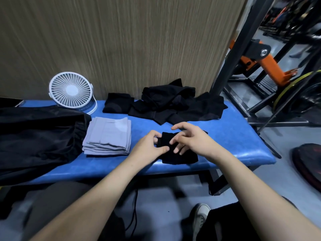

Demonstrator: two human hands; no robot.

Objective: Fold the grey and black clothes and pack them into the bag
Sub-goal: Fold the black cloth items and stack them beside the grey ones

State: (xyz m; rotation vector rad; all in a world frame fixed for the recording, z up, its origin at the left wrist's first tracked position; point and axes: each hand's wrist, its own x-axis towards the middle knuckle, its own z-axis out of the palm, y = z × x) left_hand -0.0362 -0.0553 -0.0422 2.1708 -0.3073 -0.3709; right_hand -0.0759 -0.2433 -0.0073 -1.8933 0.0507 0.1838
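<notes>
Black cloth (178, 150), part-folded, lies at the near edge of the blue worktop (234, 136), beside the grey stack (107, 136). Left hand (147, 148) pinches its left edge; right hand (189, 136) hovers above it, fingers spread, holding nothing. Edges are best aligned and pressed flat before stacking. Black bag (38, 136) waits at left.

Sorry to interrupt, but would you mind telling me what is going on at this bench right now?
A person is folding clothes on a blue padded bench. The left hand pinches the edge of a small black garment, and the right hand rests on it with loose fingers. A folded grey stack lies beside it. A folded black piece and an unfolded black pile wait near the wall, and the black bag sits at the left, beside a white fan.
</notes>
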